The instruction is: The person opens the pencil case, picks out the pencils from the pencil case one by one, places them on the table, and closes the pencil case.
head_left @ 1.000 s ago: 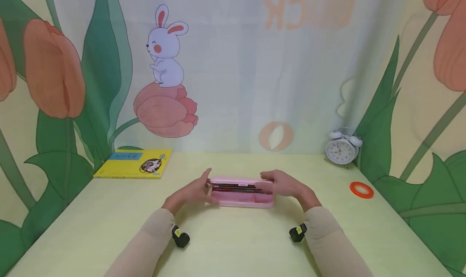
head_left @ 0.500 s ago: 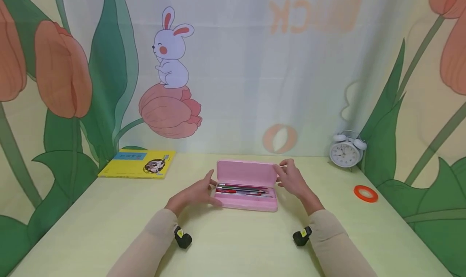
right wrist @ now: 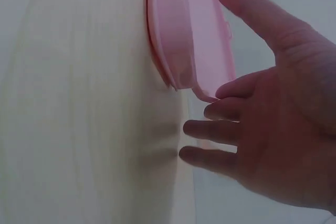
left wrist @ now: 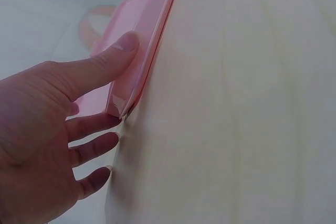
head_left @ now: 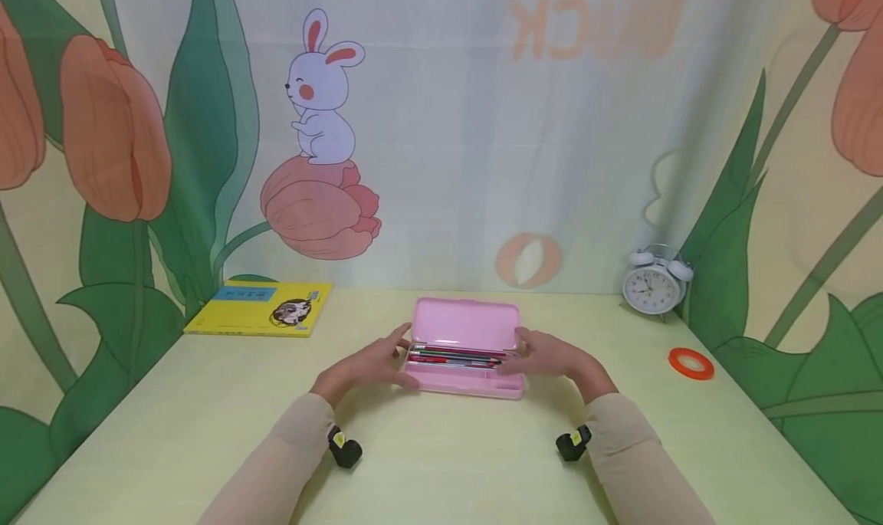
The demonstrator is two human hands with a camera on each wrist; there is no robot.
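Note:
A pink pencil case lies on the table with its lid raised at the back. Several pencils fill its rear part; the front compartment is bare pink. My left hand holds the case's left end: in the left wrist view the thumb presses the front side while the fingers reach round the end. At the right end is my right hand, fingers spread and relaxed. Its thumb overlaps the case in the head view, and its fingertips are by the lid's corner in the right wrist view.
A yellow book lies at the back left. At the back right stands a white twin-bell alarm clock, with an orange ring on the table in front of it. A curtain printed with tulips and a rabbit hangs behind.
The pencil case lid has swung up and back from nearly closed. My right hand rose with the lid, then came down to the case's right end. My left hand stays at the left end.

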